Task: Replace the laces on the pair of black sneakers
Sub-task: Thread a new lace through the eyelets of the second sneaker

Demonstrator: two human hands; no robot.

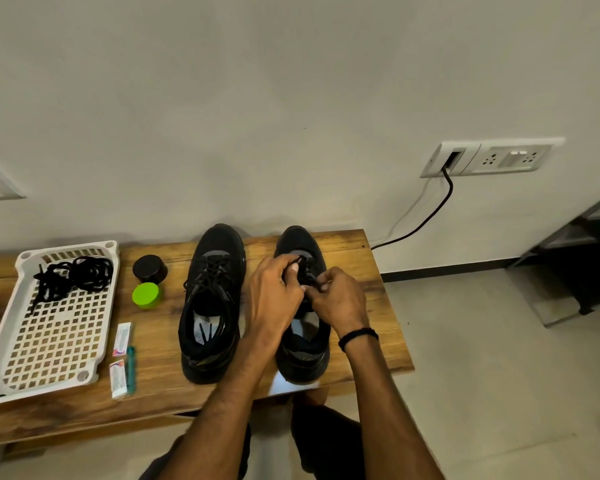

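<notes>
Black lace (pixel 298 261) on sneaker (pixel 302 362) near bench (pixel 378 323) right edge: left hand (pixel 274 299) and right hand (pixel 340 299) both pinch it. Best eased one eyelet at a time.

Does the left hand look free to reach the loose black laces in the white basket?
Probably yes, once it lets go: the left hand is pinching the lace on the right-side sneaker. The loose laces lie uncovered in the basket; only the other sneaker stands between.
</notes>
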